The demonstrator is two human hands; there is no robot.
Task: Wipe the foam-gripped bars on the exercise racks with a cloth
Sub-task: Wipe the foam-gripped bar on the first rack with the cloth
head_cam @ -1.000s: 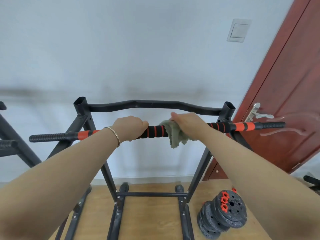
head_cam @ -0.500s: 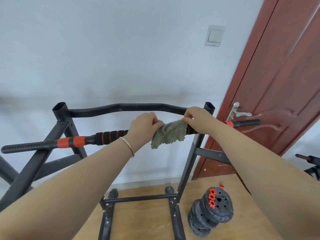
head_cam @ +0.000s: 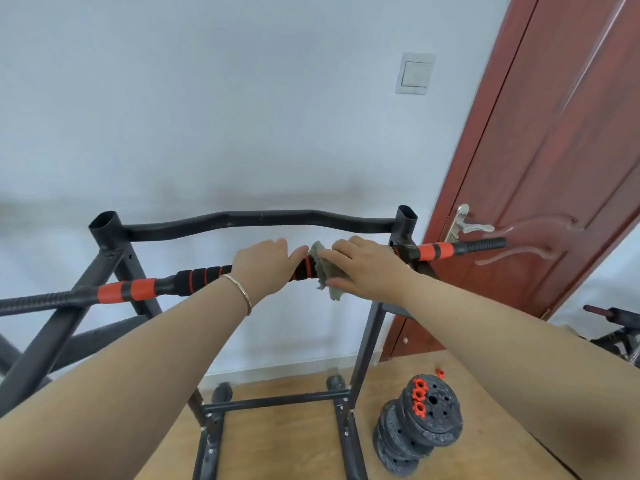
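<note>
- Head view: the foam-gripped bar is seen lying across the black rack, with both ends carried out past the uprights. Its middle stretch is covered in black foam with orange rings.
- The left hand is curled over the bar at mid-span, and its grip is closed round the foam.
- The cloth, grey-green and crumpled, is draped over the bar just beside the left hand. A loose tail is left hanging below the bar.
- The right hand is laid on the cloth with its fingers fairly straight, so the grip is wide and flat. The cloth is pressed against the bar rather than pinched. Whether the thumb is hooked under the bar cannot be told.
- The cloth is judged light and limp. It is likely to bunch or slip off unless it is folded round the foam under the palm.
- The foam is judged soft and high in friction, so some drag on the cloth is to be expected.
- The bar is judged stiff and perhaps free to roll on the rack. It is best steadied on the foam, close beside the wiped stretch.
- Weight plates are stacked on the wooden floor beside the rack's right foot.
</note>
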